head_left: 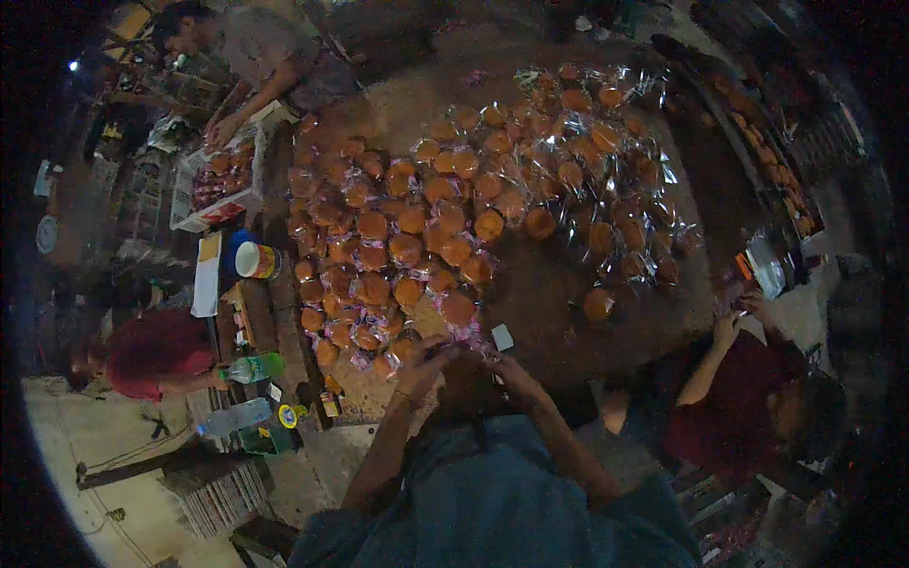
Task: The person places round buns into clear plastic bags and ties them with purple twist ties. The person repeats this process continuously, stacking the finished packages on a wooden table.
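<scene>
Both my hands meet at the near edge of a wide table [554, 341], at the neck of a clear plastic bag [461, 328] that holds a round brown baked good [456, 307]. My left hand [420, 370] pinches the bag's gathered end from one side. From the other side my right hand [513, 369] is at the same pinkish end; its fingertips are dark and blurred. Beyond them many similar wrapped rounds [373, 226] cover the table's left half. More rounds in shiny clear wrap [600, 238] lie at the right. A small white card [502, 337] lies near my right hand.
A co-worker [270, 64] reaches into a white crate [216, 177] at upper left. Another person in red [160, 355] is at left, near a green bottle [256, 368] and a tub [257, 260]. A third person [746, 412] works at right. A long tray [767, 156] of baked goods stands beyond.
</scene>
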`<state>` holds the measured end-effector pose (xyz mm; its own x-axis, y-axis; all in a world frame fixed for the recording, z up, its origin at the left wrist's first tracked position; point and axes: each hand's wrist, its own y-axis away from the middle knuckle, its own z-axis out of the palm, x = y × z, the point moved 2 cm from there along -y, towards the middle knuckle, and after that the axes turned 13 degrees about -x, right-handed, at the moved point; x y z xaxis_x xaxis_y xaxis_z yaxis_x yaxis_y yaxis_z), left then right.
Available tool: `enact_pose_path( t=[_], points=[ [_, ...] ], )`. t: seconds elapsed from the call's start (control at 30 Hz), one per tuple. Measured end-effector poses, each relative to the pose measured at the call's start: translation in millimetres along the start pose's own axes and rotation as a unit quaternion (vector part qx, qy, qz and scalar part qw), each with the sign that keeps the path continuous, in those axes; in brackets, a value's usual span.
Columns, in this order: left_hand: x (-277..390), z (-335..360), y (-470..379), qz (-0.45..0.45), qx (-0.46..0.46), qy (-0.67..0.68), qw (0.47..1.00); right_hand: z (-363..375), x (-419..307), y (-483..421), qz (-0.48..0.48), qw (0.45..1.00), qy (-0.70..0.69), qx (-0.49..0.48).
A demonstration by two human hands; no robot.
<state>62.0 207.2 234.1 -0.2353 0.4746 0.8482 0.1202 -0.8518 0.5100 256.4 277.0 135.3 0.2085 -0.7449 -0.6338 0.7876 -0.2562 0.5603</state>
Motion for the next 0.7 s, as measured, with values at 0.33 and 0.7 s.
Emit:
enact_pose_path(
  t=[0.33, 0.7],
  points=[
    [7.3, -34.1, 53.9, 0.110, 0.075, -0.124, 0.983, 144.9, -60.8, 63.7, -0.244, 0.835, 0.411, 0.271],
    [52.0, -58.6, 119.8, 0.074, -0.009, -0.003, 0.997, 239.9, -91.5, 76.0, -0.219, 0.766, 0.524, 0.301]
  ],
)
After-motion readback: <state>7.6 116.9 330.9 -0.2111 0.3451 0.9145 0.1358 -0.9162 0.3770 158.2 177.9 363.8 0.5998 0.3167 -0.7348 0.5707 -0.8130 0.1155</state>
